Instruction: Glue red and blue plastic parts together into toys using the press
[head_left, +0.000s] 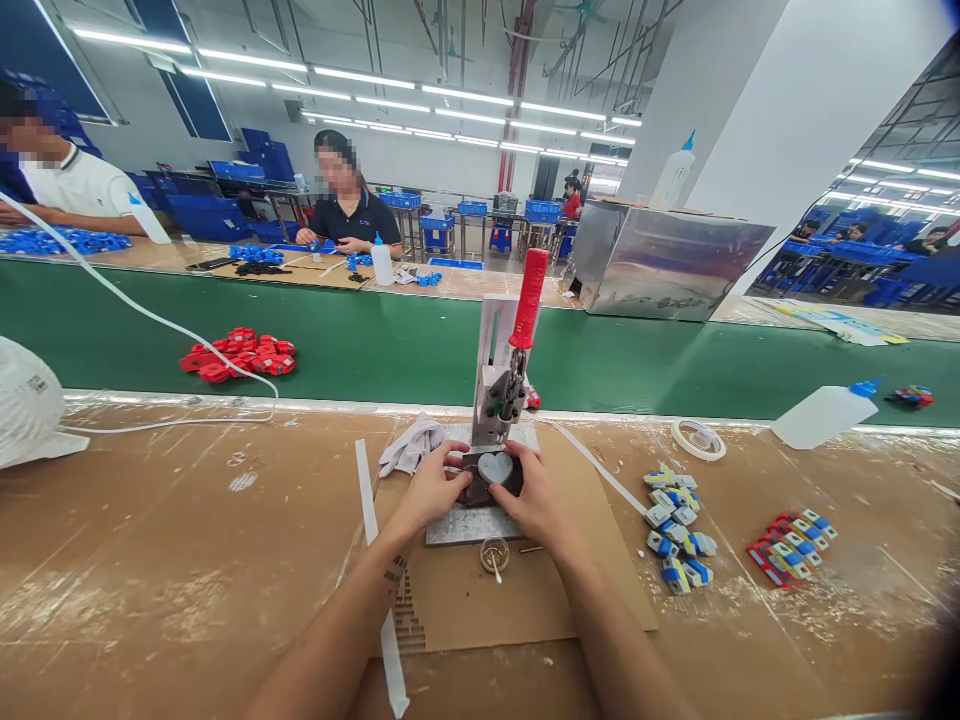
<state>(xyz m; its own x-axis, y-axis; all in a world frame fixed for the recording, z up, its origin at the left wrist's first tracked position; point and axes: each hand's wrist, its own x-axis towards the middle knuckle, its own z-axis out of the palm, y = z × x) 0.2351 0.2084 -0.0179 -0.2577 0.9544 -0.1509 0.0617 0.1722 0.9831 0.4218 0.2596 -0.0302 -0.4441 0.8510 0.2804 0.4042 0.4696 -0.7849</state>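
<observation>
A toggle press [498,390] with a red handle [530,290] stands upright on a metal base plate [472,526]. Under its plunger sits a dark block with a grey, heart-like piece [496,468] on top. My left hand [441,485] is closed on the left side of the dark block [474,490]. My right hand [531,490] grips the block's right side, its thumb near the grey piece. A small round dish [494,553] with a white swab lies just in front of the plate, and a crumpled white cloth [412,445] is behind my left hand.
Blue-and-white parts [675,530] and a red, blue and white cluster [791,548] lie at right, near a tape roll [698,439] and a white bottle [825,415]. Red parts [238,355] rest on the green belt [375,335]. People sit across it.
</observation>
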